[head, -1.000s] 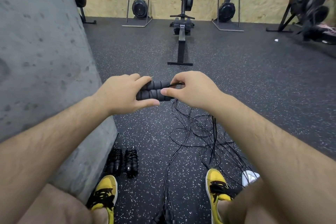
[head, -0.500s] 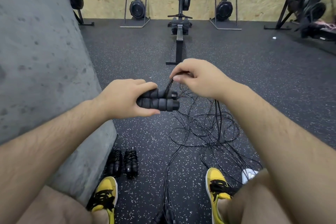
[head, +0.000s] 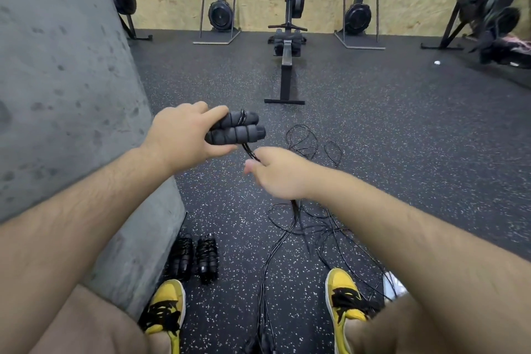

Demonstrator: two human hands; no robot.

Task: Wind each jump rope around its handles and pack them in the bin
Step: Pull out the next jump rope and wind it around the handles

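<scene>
My left hand (head: 184,135) grips two black foam jump rope handles (head: 237,129) held side by side, with one turn of black cord across the upper handle. My right hand (head: 277,174) sits just below and to the right of the handles, pinching the black cord (head: 249,151) that runs down from them. The rest of the rope lies in loose tangled loops (head: 309,218) on the floor between my feet and out ahead. Two wound rope bundles (head: 195,257) lie on the floor by my left shoe. No bin is in view.
A grey concrete block (head: 71,95) stands close on the left. My yellow shoes (head: 343,296) are at the bottom. A rowing machine (head: 287,60) stands ahead, with other exercise machines along the plywood wall. A white object (head: 395,286) lies by my right shoe.
My right hand swung from above the handles down to below them, carrying the cord round the handles. The left hand lifted the handles slightly up and right.
</scene>
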